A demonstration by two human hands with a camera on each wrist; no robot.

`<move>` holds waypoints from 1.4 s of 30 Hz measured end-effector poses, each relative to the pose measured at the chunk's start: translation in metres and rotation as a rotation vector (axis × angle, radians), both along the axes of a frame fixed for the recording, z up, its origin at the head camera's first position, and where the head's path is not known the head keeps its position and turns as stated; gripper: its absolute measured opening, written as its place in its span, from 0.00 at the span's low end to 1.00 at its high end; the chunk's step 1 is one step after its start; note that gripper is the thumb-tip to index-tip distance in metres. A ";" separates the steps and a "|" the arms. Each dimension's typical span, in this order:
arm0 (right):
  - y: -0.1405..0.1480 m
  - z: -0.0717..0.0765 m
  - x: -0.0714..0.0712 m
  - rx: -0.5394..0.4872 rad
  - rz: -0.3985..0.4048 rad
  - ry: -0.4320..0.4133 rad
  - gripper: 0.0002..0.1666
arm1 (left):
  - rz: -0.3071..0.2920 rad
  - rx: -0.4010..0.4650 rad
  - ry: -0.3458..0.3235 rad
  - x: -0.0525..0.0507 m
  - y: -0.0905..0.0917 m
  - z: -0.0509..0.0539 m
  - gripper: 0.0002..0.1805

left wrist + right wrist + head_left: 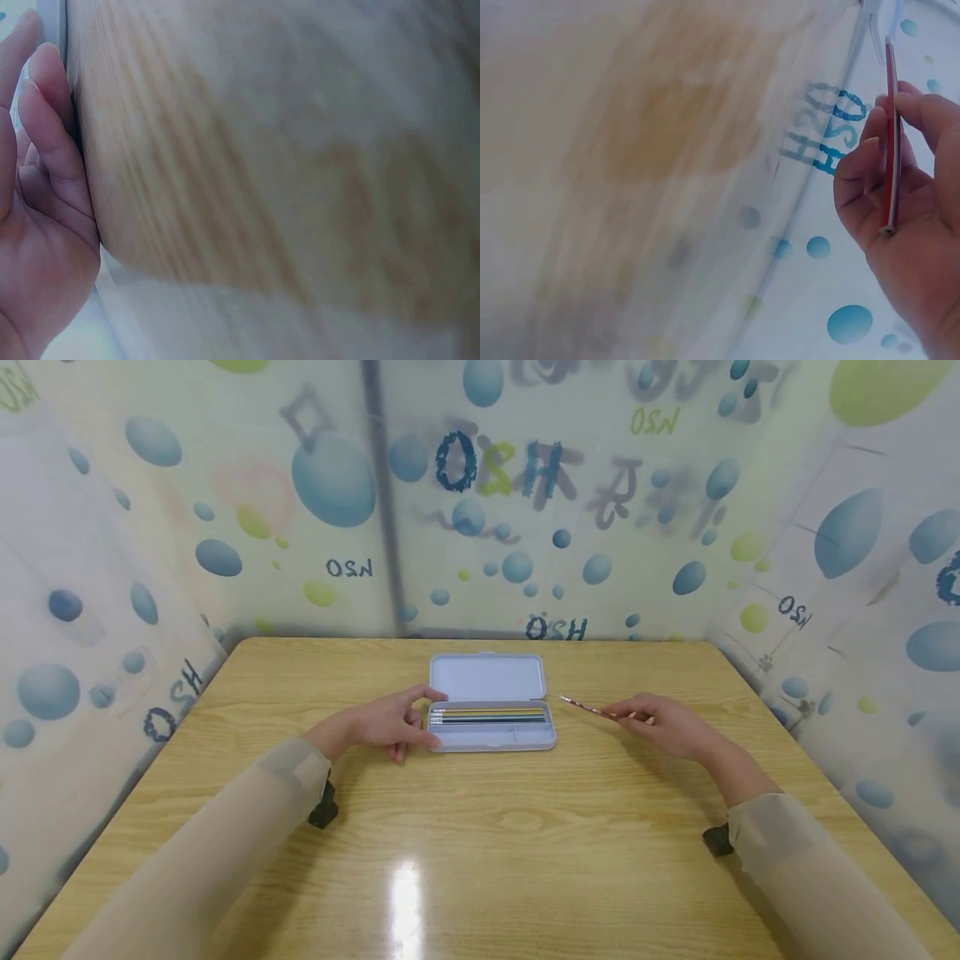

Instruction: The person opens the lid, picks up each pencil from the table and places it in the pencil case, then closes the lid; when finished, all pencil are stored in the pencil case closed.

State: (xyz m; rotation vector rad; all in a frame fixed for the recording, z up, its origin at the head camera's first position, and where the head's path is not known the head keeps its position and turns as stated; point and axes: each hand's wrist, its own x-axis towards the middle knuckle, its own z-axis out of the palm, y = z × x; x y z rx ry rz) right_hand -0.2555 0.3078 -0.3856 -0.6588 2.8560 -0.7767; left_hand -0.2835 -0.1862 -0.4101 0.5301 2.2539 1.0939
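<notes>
A pale blue-white pencil case (472, 741) lies on the table with its lid (487, 677) swung back. Several pencils (491, 716) lie side by side in its rear compartment; the front compartments show bare bottoms. My left hand (386, 720) holds the case's left end, thumb at the front corner and index finger at the back near the hinge. In the left wrist view its other fingers (52, 135) curve loosely by the tabletop. To the right of the case, my right hand (663, 724) pinches a red patterned pencil (891, 142) between thumb and fingers, its eraser end pointing toward the case.
The wooden table (487, 843) extends around the case, with a bright reflection near its front. Behind and at both sides stand walls (480, 568) patterned with blue and green drops and lettering.
</notes>
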 end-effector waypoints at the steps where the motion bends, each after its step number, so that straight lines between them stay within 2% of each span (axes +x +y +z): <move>1: -0.002 0.001 0.000 -0.004 0.001 -0.001 0.20 | 0.001 -0.001 -0.001 0.000 0.000 0.000 0.48; 9: -0.019 0.006 -0.004 -0.044 0.035 -0.026 0.19 | -0.014 0.016 0.009 0.002 0.000 -0.001 0.48; 21: -0.053 0.006 -0.019 -0.072 0.077 -0.028 0.17 | -0.012 0.016 -0.004 0.002 0.000 0.000 0.48; 33: -0.104 0.007 -0.041 -0.056 0.126 -0.024 0.13 | -0.011 0.019 -0.009 0.003 0.000 0.002 0.48; 42: -0.141 0.004 -0.049 -0.038 0.197 -0.015 0.12 | -0.014 0.020 -0.006 0.002 -0.001 0.000 0.48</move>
